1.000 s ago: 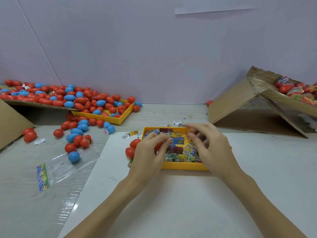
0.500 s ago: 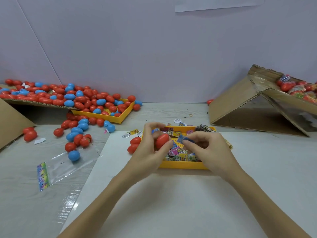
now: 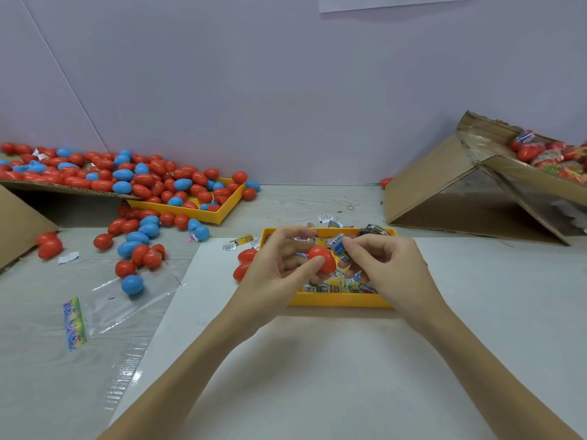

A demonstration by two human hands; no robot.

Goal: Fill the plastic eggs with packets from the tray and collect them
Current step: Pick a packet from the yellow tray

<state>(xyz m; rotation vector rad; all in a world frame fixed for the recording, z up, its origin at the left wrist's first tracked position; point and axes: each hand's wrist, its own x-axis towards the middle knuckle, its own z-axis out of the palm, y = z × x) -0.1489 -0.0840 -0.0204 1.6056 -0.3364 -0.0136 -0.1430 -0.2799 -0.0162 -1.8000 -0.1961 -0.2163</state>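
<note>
We find both hands raised over the yellow tray (image 3: 336, 300), which sits on a white sheet (image 3: 317, 360) at the middle of the table (image 3: 38, 344) and holds a jumble of small printed packets (image 3: 340, 285). The left hand (image 3: 279, 271) is closed around a red egg (image 3: 322, 258), thumb and fingertips pinching it from below and behind. The right hand (image 3: 390, 265) grips a blue and white packet (image 3: 338, 247) between thumb and forefinger, its end touching or just beside the top of the egg; we cannot tell whether the egg is open. Two more red eggs (image 3: 245, 262) lie on the sheet just beside the tray's left wall, partly hidden by the left hand. A few stray packets (image 3: 242, 241) lie near the tray's far left corner. To the far left we note a second yellow tray (image 3: 203, 214) heaped with red and blue eggs, more of them spilling from a cardboard flap (image 3: 63, 188) and scattered loose (image 3: 136, 249) across the table. A clear plastic bag (image 3: 120, 300) with a coloured strip lies flat at the near left, a blue egg (image 3: 132, 284) resting on it. At the far right a tilted cardboard box (image 3: 444, 185) holds bagged red eggs (image 3: 540, 155)
</note>
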